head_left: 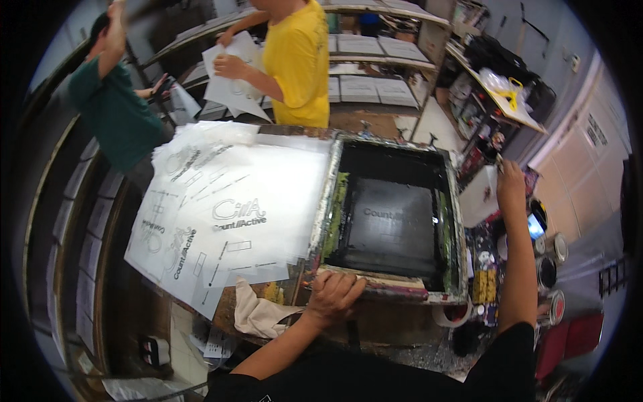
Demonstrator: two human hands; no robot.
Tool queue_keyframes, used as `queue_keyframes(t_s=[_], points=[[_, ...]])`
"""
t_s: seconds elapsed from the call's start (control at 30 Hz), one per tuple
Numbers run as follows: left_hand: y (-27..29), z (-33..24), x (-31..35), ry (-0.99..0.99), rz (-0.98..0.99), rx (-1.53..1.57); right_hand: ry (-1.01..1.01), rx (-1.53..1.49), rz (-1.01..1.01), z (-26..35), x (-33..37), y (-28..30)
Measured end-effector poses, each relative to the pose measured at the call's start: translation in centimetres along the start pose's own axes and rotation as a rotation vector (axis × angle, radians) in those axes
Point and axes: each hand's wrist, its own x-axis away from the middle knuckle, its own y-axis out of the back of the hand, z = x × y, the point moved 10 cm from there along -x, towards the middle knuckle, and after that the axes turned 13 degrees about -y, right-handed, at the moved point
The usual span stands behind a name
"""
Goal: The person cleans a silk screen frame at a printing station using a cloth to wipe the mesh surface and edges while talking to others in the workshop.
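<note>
A screen-printing frame (457, 231) lies on the worktable in front of me, its dark mesh (392, 228) smeared with black ink and showing faint lettering. My left hand (335, 295) has its fingers curled over the near left corner of that frame. Off to the right, beyond the frame, my right hand (510, 181) is closed near a pale flat panel (480, 197). Whatever is in its fingers is too small to make out. Left of the frame, printed white sheets (274, 174) overlap in a loose pile. A beige cloth (258, 311) hangs by the table's near edge.
One person in yellow (298, 60) holds white sheets (234, 70); another in green (114, 114) stands at far left. Racks (375, 63) of sheets fill the back. Ink cans (546, 271), a lit phone (535, 226) and a tape roll (452, 315) crowd the right.
</note>
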Motion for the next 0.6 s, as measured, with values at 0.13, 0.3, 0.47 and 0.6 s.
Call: queue_keyframes(t_s=[0.13, 0.3, 0.47, 0.6], points=[[0.1, -0.3, 0.3, -0.002, -0.012, -0.042, -0.1, -0.054, -0.007, -0.2, 0.5, 0.2], [-0.2, -0.2, 0.4, -0.003, 0.007, -0.04, -0.111, 0.037, -0.063, -0.8, -0.4, -0.5], [-0.3, -0.5, 0.5, -0.022, -0.03, -0.1, -0.189, 0.063, -0.08, -0.6, -1.2, -0.1], [-0.5, -0.5, 0.6, -0.019, -0.048, -0.089, -0.182, 0.094, -0.145, -1.7, -1.3, -0.5]])
